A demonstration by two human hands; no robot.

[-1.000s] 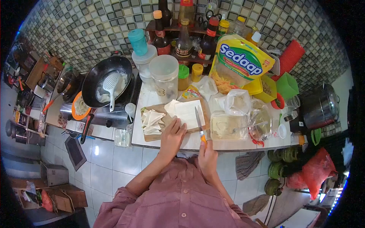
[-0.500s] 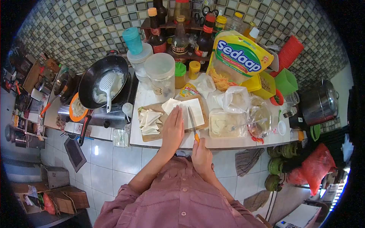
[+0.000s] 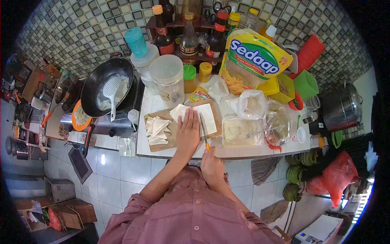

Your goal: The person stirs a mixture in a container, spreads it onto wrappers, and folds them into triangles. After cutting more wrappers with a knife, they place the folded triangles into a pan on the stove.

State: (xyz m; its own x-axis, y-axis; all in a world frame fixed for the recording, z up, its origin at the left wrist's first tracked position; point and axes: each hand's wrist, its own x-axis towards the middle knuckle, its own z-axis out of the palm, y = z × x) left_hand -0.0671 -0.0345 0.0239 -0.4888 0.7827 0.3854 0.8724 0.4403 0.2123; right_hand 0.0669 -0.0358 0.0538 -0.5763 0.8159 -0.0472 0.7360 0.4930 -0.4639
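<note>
My right hand (image 3: 212,162) is closed round the orange handle of a knife (image 3: 203,129), whose blade lies on a white sheet (image 3: 208,118) at the right of the wooden cutting board (image 3: 164,146). My left hand (image 3: 188,131) lies flat with its fingers stretched out, pressing on the white sheets just left of the blade. Another white piece (image 3: 178,112) shows beyond its fingertips. Cut white pieces (image 3: 157,129) form an overlapping pile on the board's left side. What lies under my left palm is hidden.
Left of the board, a black wok (image 3: 91,95) holds a white slotted spatula (image 3: 111,91) on the stove. Behind stands a clear jar (image 3: 167,77). To the right are a tub of pale paste (image 3: 242,131), plastic bags and a yellow Sedaap packet (image 3: 256,59). Bottles line the back.
My left hand has spread its fingers a little and shifted slightly right on the sheets. The knife blade sits slightly farther left, and the view has moved a little.
</note>
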